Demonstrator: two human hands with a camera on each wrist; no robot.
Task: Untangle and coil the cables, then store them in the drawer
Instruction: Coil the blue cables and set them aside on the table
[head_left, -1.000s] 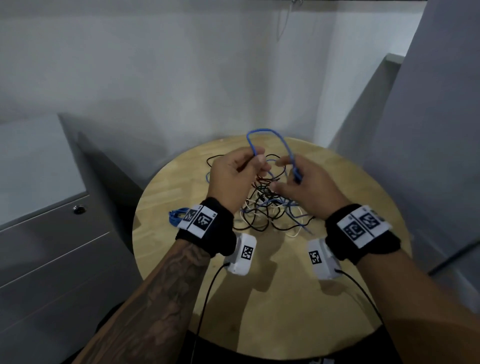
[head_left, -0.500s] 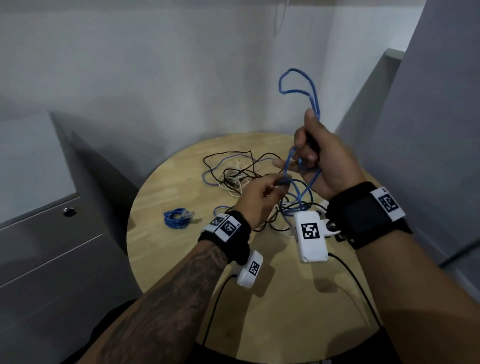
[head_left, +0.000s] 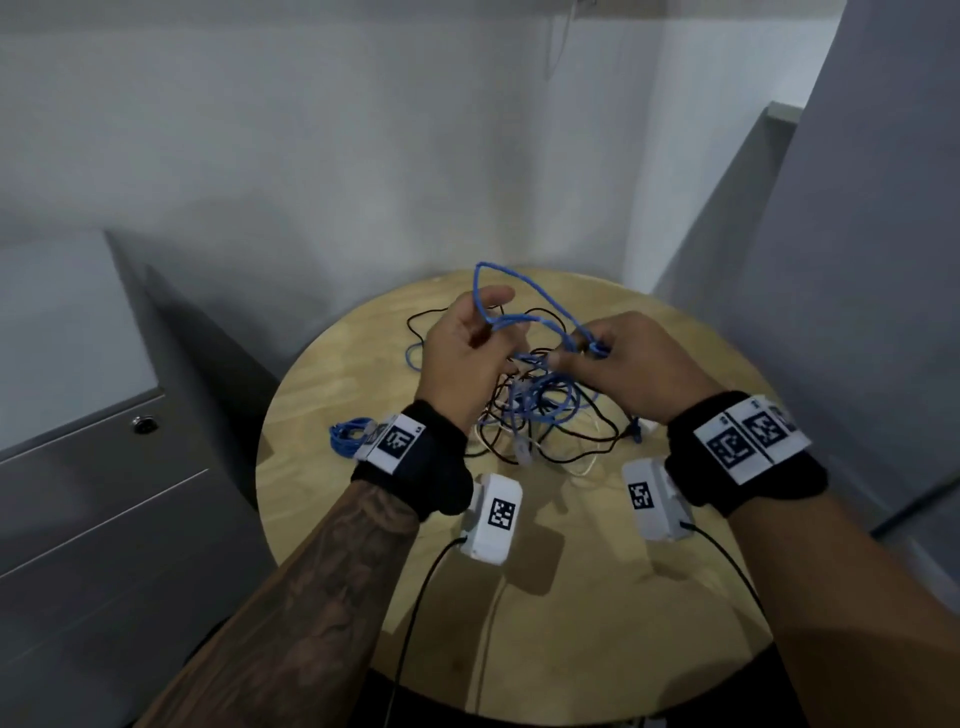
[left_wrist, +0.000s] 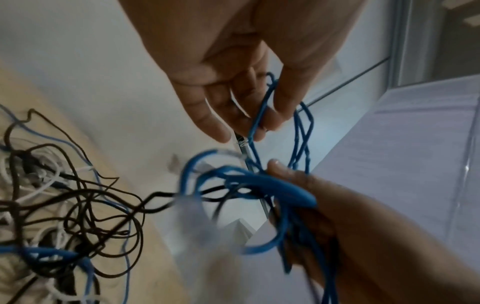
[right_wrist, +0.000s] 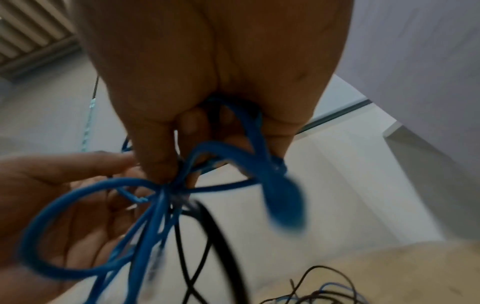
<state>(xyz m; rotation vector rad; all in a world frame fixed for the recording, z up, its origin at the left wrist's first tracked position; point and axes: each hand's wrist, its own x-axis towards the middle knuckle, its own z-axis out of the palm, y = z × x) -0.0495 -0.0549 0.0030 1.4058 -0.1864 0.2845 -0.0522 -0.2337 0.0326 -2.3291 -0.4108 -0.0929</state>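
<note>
The right hand (head_left: 631, 366) has its fingers curled tightly around several loops of the blue cable (head_left: 524, 317). The left hand (head_left: 462, 353) pinches one strand of it between thumb and fingers. Both hands are above the tangle of cables (head_left: 540, 415) on the round wooden table (head_left: 571, 623).

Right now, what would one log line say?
left hand: pinching blue cable | right hand: gripping same cable | tangle: on round table

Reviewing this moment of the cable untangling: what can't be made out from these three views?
- Head view: the left hand hides where the blue cable leaves its fingers; the coiled blue bundle sits partly behind the wristband.
- Left wrist view: a blurred blue loop masks the strands behind it.
- Right wrist view: the right hand covers its own grip, and a motion-smeared blue loop crosses the foreground.
</note>
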